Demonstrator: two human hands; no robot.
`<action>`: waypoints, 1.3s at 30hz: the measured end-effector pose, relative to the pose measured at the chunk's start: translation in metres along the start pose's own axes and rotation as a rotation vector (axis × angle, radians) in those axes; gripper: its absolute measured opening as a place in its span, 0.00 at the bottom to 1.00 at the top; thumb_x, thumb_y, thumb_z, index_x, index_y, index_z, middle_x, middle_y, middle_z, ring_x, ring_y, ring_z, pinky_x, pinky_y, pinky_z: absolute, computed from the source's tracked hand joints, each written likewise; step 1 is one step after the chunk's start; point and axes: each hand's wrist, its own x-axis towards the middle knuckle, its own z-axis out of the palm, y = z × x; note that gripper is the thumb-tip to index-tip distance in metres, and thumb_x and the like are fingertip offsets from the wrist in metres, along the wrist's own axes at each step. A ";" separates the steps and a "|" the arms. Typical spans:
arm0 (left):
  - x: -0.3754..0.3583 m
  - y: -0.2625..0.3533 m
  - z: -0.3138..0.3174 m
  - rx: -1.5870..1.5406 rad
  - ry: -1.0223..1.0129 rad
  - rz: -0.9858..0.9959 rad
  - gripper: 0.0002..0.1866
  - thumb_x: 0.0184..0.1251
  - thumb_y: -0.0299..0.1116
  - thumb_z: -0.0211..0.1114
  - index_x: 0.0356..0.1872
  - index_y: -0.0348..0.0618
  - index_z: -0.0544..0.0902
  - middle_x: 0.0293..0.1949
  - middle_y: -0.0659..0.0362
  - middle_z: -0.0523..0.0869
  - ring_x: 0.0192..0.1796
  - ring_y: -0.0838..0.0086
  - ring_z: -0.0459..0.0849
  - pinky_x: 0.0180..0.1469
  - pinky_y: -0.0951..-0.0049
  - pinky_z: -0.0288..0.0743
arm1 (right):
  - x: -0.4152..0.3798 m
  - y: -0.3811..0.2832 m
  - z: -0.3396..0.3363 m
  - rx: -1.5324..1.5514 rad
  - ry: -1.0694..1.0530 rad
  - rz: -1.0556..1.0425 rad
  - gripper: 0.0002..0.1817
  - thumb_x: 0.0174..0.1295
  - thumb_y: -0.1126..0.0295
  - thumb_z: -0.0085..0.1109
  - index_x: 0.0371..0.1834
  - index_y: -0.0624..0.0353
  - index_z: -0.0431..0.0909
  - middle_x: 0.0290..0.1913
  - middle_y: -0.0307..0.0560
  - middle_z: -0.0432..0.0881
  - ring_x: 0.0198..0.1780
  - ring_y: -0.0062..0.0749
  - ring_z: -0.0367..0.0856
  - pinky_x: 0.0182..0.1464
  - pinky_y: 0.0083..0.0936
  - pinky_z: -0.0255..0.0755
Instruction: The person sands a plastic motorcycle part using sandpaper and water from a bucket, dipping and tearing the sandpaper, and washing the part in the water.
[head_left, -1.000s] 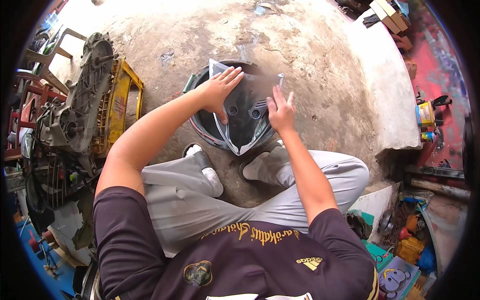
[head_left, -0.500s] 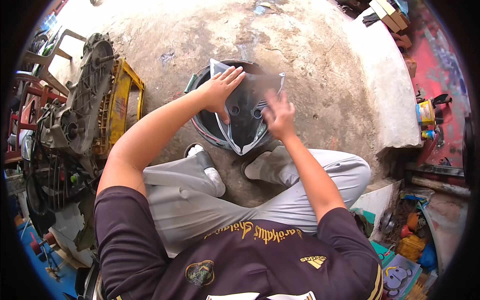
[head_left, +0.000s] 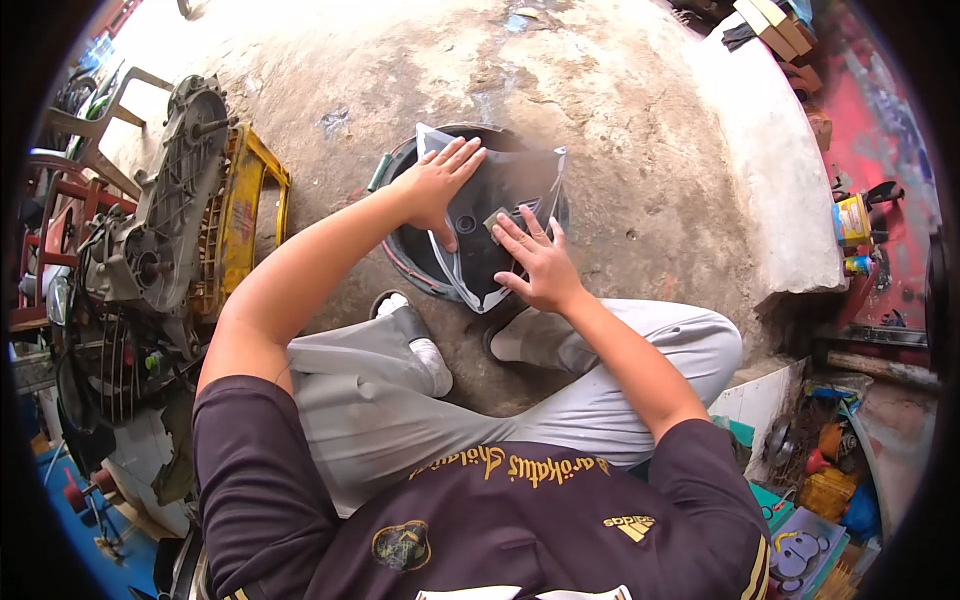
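Observation:
A dark, pointed plastic panel with pale edges lies across a round black basin. It looks like a motorcycle body panel. My left hand rests on its left side, fingers stretched out and the thumb lower down near the edge. My right hand is on the lower right part of the panel, fingers spread. Under its fingertips is a small grey-tan piece of sandpaper, partly covered by the fingers. A round hole shows in the panel between the hands.
At left, a greasy engine casing leans by a yellow crate, with a red-brown chair frame behind. A pale concrete ledge runs along the right. Assorted parts and a cartoon-printed box lie at lower right.
My right hand has moved down and left across the panel, from blurred near its right edge to clearly seen. My left hand has hardly shifted.

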 end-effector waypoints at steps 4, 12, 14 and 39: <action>0.000 0.004 0.000 0.005 -0.017 -0.035 0.88 0.25 0.54 0.93 0.89 0.39 0.42 0.90 0.44 0.46 0.91 0.48 0.41 0.89 0.48 0.48 | 0.013 0.032 0.010 0.058 0.186 0.499 0.42 0.72 0.33 0.58 0.84 0.43 0.70 0.88 0.36 0.64 0.91 0.54 0.47 0.82 0.73 0.45; 0.000 0.006 -0.001 0.009 -0.025 -0.044 0.87 0.25 0.55 0.93 0.89 0.38 0.42 0.90 0.44 0.46 0.91 0.48 0.41 0.88 0.49 0.49 | 0.013 0.028 0.003 0.067 0.112 0.498 0.44 0.72 0.32 0.57 0.86 0.41 0.66 0.89 0.35 0.61 0.91 0.57 0.45 0.81 0.76 0.42; 0.000 0.002 0.000 0.003 -0.011 -0.011 0.87 0.27 0.55 0.93 0.89 0.39 0.42 0.90 0.44 0.45 0.91 0.48 0.41 0.88 0.47 0.49 | 0.000 0.025 0.004 0.030 0.156 0.339 0.43 0.72 0.33 0.57 0.86 0.41 0.66 0.89 0.33 0.62 0.91 0.56 0.46 0.82 0.77 0.40; 0.005 -0.001 0.007 0.015 -0.005 -0.061 0.87 0.29 0.56 0.93 0.89 0.37 0.41 0.89 0.41 0.44 0.91 0.45 0.40 0.88 0.45 0.47 | 0.001 0.025 0.004 -0.014 0.093 0.348 0.49 0.73 0.32 0.56 0.87 0.52 0.62 0.89 0.46 0.61 0.90 0.60 0.48 0.80 0.77 0.43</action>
